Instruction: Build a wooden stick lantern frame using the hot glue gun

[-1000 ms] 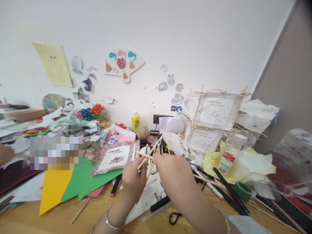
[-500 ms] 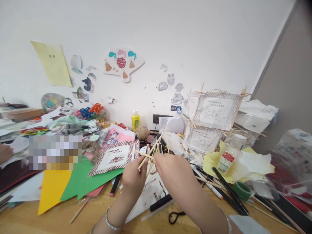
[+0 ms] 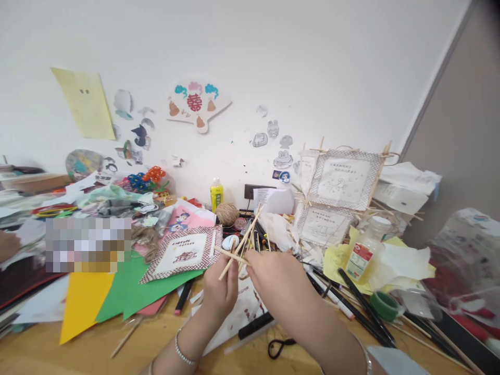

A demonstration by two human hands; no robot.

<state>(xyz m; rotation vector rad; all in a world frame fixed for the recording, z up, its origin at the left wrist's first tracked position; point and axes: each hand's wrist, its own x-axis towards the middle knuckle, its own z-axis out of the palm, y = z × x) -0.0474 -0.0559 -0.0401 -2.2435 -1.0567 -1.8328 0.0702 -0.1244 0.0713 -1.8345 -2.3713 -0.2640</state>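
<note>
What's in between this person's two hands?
Crossed wooden sticks bridge the gap between the left hand and the right hand. Lower in that gap, a white sheet with dark reddish marks shows. The head view shows both.

The table [image 3: 146, 336] is viewed from head height, forward and down. The left hand [image 3: 219, 285] and right hand [image 3: 273, 273] are seen near, the wall [image 3: 312, 57] farther off.

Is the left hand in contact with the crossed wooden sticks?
Touching: the head view shows the left hand pinching the crossed wooden sticks, with no gap visible.
</note>
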